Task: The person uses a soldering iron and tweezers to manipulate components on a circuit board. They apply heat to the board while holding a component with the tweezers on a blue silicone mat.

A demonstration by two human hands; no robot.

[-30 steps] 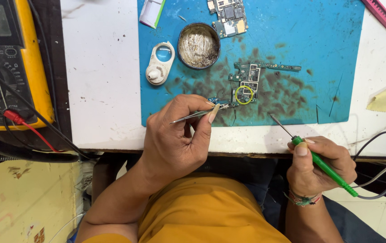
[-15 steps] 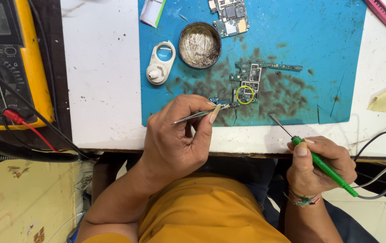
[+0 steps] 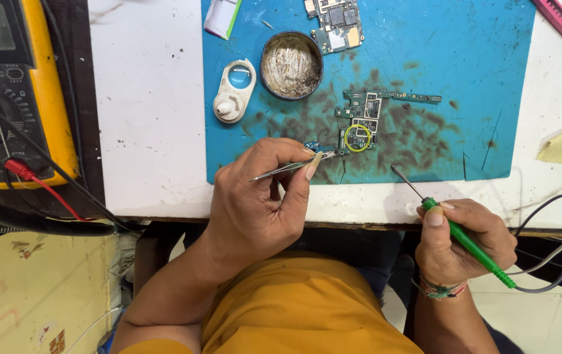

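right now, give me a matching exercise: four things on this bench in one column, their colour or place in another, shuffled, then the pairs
Things:
1. tweezers
2. soldering iron
3. multimeter
4. round tin

Descriptions:
a. yellow casing, far left
b. pinched in the left hand
c. on the blue mat, above the circuit board
d. green handle, in the right hand

Pairs: 1-b, 2-d, 3-a, 4-c

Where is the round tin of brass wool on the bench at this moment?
In the head view the round tin sits on the blue mat, upper middle, between the white plastic holder on its left and the circuit board above right.
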